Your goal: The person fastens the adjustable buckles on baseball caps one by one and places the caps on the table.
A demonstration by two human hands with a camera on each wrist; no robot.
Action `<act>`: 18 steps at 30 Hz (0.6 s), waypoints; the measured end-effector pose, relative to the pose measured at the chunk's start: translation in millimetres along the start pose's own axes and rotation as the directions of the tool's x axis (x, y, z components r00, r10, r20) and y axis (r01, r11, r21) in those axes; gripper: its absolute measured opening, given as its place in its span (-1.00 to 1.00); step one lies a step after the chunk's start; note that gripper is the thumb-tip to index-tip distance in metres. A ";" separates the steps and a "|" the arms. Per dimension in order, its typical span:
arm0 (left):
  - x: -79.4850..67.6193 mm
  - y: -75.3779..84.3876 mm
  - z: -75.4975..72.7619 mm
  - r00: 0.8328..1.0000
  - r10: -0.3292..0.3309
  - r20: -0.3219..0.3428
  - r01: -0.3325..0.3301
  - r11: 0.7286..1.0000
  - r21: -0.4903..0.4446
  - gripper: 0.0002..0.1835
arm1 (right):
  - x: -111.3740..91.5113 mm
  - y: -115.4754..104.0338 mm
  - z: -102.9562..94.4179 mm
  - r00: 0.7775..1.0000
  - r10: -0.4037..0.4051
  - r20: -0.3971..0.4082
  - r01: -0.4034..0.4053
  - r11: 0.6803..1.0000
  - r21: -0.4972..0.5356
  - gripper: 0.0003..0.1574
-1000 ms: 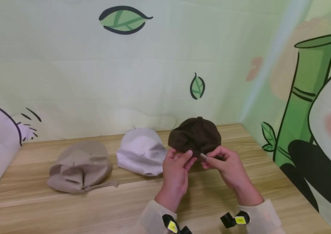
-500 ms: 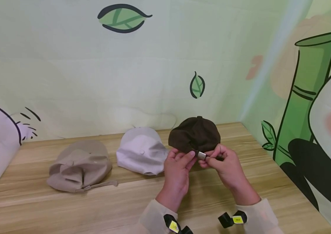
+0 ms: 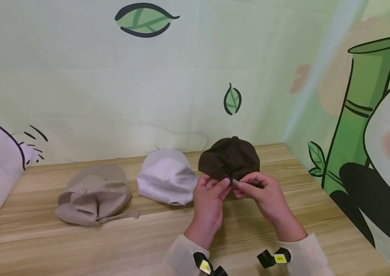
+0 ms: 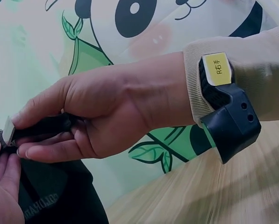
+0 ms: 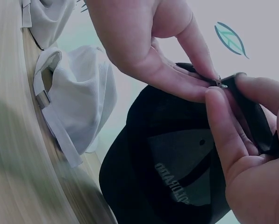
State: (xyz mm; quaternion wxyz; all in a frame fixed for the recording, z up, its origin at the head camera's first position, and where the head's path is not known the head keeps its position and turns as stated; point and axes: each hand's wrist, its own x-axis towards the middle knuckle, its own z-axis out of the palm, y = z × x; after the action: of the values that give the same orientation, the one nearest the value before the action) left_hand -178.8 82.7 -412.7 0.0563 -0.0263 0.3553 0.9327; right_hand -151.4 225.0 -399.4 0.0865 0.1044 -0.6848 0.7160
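A dark brown cap point(image 3: 231, 157) is at the right of the head view, its back strap toward me. My left hand point(image 3: 208, 203) pinches the strap's left part between thumb and fingers. My right hand point(image 3: 267, 197) pinches at a small metal buckle point(image 3: 235, 183), close beside the left fingertips. In the left wrist view the buckle plate point(image 4: 8, 131) stands up between both hands' fingertips. The right wrist view shows the dark strap point(image 5: 252, 114) running through the right hand's fingers, with the cap's inside and its printed lettering point(image 5: 172, 184) below. The fingers partly hide the buckle.
To the left on the wooden table point(image 3: 119, 249) lie a white cap point(image 3: 165, 176) and a khaki cap point(image 3: 92, 195), whose strap end point(image 3: 125, 216) sticks out to the right. A printed backdrop point(image 3: 181, 96) with leaves, bamboo and pandas stands behind the table and along its right side.
The right hand's fingertips have shifted slightly left, closer to the left hand. The buckle has turned; its broad silver face, plain half a second ago, now shows as a narrow piece. The caps stay put.
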 end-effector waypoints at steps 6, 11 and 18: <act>0.1 0.3 -0.3 1.000 -0.001 0.012 0.001 1.000 -0.020 -0.69 | 0.3 -1.4 2.5 0.998 -0.005 -0.058 0.003 1.000 -0.030 -0.94; 0.6 0.7 -0.6 1.000 -0.018 0.009 0.018 0.999 -0.038 -0.71 | -0.8 -3.3 4.1 0.997 -0.027 -0.066 0.025 0.999 -0.024 -0.78; -0.6 1.3 0.1 1.000 -0.014 -0.006 0.014 1.000 -0.013 -0.69 | -2.8 -3.3 4.2 0.999 -0.023 -0.027 0.025 0.999 0.047 -0.93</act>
State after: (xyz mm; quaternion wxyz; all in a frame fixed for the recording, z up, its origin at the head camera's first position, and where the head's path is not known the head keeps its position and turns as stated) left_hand -178.4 81.8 -411.7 0.0614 -0.0320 0.3495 0.9344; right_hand -147.8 221.1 -396.8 0.1017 0.1050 -0.6651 0.7323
